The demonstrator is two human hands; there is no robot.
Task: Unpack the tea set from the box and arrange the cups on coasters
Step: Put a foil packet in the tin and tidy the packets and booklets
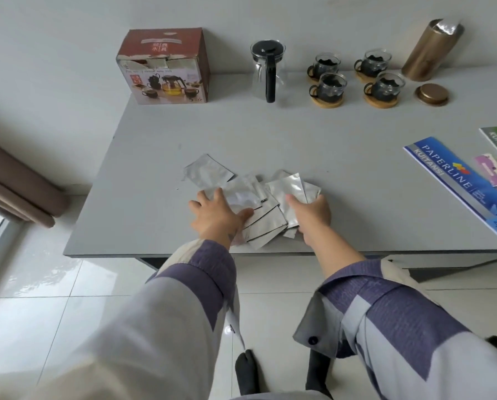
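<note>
The table is plain pale grey, and the heap of sachets on it is shiny silver, while the box is dark red-brown with a printed photo of amber tea and dark cups on its lighter front. The jug is clear glass with a black lid and handle, the four cups are clear with black holders on light wooden coasters, and the canister and its lid are brassy gold. The receipt book is blue and white with a yellow and red mark, and the sleeves are grey patched with purple and beige
</note>
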